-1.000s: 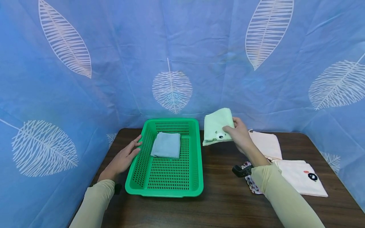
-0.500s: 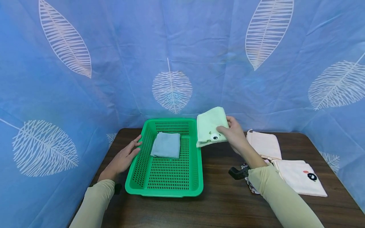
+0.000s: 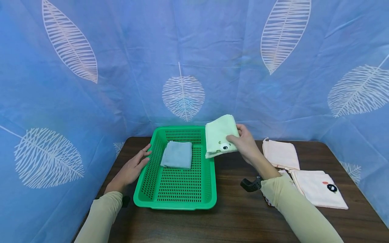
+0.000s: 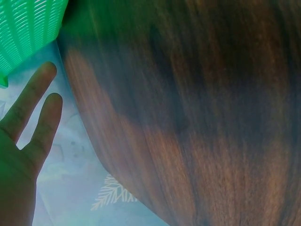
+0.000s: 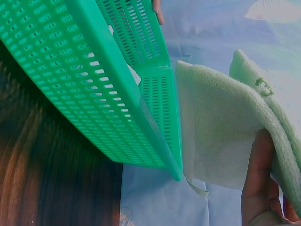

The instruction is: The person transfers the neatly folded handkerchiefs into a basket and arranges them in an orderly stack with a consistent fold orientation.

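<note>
My right hand (image 3: 245,143) pinches a folded pale green towel (image 3: 219,133) by its right side, thumb on top near an embroidered eye. The towel hangs over the right rim of a green plastic basket (image 3: 174,205); in the right wrist view its folded layers (image 5: 221,122) show beside the basket wall. Inside the basket lies a folded light blue towel (image 3: 177,154), toward the back left. My left hand (image 3: 130,168) rests with spread fingers against the basket's left side. In the left wrist view the left hand's fingers (image 4: 44,117) look straight and hold nothing.
On the dark wooden table (image 3: 237,216), a folded pale pink towel (image 3: 282,154) lies at right, with a larger whitish towel (image 3: 319,189) bearing an embroidered eye in front. A patterned cloth (image 3: 267,199) is partly hidden under my right forearm. A blue leaf-print curtain (image 3: 218,84) surrounds the table.
My right hand has carried the pale green towel leftward, from beside the basket to over its right rim. The left hand and the basket have stayed put.
</note>
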`<state>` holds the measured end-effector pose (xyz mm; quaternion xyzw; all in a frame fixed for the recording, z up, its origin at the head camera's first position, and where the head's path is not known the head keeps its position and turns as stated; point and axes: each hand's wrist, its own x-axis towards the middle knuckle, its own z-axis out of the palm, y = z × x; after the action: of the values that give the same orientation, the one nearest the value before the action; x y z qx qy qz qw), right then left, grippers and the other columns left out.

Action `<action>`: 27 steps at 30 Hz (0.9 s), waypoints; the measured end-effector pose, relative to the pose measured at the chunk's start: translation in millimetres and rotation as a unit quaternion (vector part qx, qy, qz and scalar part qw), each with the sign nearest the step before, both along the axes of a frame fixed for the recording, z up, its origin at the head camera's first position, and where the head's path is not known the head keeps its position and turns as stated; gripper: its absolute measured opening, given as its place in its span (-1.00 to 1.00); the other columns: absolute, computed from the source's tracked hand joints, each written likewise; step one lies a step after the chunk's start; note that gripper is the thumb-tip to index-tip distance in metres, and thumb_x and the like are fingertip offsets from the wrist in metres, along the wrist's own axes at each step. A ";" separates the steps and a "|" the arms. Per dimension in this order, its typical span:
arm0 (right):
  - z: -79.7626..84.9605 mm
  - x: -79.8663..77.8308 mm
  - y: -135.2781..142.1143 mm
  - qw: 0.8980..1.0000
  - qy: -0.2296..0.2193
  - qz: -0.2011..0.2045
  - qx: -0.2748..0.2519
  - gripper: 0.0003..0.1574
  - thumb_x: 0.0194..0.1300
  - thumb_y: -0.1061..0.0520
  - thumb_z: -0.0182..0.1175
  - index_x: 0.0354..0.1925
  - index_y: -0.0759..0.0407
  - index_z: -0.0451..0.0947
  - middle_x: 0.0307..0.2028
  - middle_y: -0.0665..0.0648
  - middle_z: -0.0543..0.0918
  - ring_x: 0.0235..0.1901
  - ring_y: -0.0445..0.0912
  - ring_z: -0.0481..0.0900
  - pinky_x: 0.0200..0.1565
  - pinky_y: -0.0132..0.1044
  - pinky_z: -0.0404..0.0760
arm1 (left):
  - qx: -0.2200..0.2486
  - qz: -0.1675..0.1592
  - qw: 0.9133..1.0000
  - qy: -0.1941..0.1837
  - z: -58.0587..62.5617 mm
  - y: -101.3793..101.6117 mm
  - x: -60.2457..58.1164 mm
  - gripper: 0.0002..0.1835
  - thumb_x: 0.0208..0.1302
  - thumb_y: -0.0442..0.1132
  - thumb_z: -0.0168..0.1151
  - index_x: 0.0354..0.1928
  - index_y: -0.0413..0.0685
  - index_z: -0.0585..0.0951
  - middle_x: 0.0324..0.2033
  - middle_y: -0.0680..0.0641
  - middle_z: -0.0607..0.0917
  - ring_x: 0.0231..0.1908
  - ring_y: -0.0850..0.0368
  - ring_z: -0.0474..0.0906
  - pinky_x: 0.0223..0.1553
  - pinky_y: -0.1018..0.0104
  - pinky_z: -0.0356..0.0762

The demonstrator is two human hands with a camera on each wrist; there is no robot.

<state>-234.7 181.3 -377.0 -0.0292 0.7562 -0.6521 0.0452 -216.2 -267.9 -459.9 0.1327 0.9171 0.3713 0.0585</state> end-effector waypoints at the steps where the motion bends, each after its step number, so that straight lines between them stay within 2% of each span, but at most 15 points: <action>1: 0.1 0.2 -1.2 1.000 0.001 0.002 0.000 -0.18 0.43 0.21 0.13 0.52 0.29 0.05 0.21 0.37 0.48 -0.27 -0.27 0.67 -0.18 -0.41 0.72 | 0.001 0.001 1.000 0.001 -0.1 0.1 -0.1 -0.49 0.62 0.24 -0.24 0.46 0.30 0.24 0.57 0.10 0.25 0.60 -0.14 0.08 0.41 -0.40 0.22; 12: -2.9 1.5 -13.7 1.000 -0.003 0.008 -0.005 -0.17 0.42 0.20 0.15 0.53 0.25 0.06 0.20 0.34 0.48 -0.25 -0.24 0.67 -0.19 -0.39 0.72 | 0.005 -0.001 1.000 0.004 -2.1 -0.4 -1.0 -0.49 0.63 0.23 -0.23 0.47 0.30 0.23 0.57 0.09 0.25 0.59 -0.14 0.10 0.41 -0.40 0.24; 22: -5.0 -0.3 -26.9 1.000 -0.014 0.002 -0.007 -0.17 0.40 0.20 0.17 0.52 0.21 0.10 0.24 0.36 0.49 -0.28 -0.22 0.68 -0.21 -0.38 0.72 | 0.004 -0.002 1.000 0.008 -2.7 -0.5 -0.3 -0.56 0.62 0.23 -0.23 0.33 0.26 0.33 0.59 0.17 0.18 0.59 -0.11 0.11 0.40 -0.38 0.26; 27: -6.6 0.9 -33.4 0.999 -0.015 0.023 -0.018 -0.18 0.43 0.19 0.15 0.53 0.19 0.07 0.28 0.35 0.46 -0.23 -0.20 0.69 -0.19 -0.33 0.74 | -0.002 0.004 1.000 0.005 -2.6 0.0 2.2 -0.44 0.64 0.20 -0.23 0.57 0.36 0.11 0.56 0.02 0.28 0.56 -0.20 0.15 0.39 -0.40 0.26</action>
<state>-233.8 147.9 -383.6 -0.0377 0.7426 -0.6649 0.0712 -214.1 -267.9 -462.5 0.1311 0.9187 0.3688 0.0527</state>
